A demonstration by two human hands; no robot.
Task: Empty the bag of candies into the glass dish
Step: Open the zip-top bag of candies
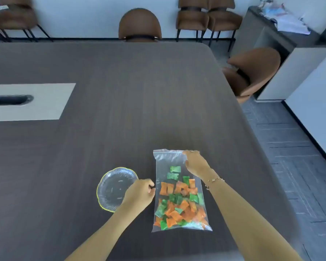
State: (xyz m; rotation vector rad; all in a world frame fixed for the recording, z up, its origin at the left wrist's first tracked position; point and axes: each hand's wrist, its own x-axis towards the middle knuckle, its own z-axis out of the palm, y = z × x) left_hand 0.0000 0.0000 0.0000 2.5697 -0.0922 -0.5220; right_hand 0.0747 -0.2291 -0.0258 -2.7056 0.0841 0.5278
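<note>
A clear zip bag (166, 162) lies flat on the dark table (120, 110), its zip end pointing away from me. Several orange and green wrapped candies (179, 202) fill its near half. My right hand (195, 163) pinches the bag's far right corner at the zip. My left hand (139, 193) rests with curled fingers against the bag's left edge; whether it grips the plastic is unclear. Just left of that hand sits the empty glass dish (111, 189) with a wavy yellow rim, partly covered by the hand.
A pale inset panel with a cable slot (26, 100) lies at the table's left. Brown chairs (139, 25) stand along the far side and at the right corner (252, 72). The table's right edge drops to a grey floor (290, 147).
</note>
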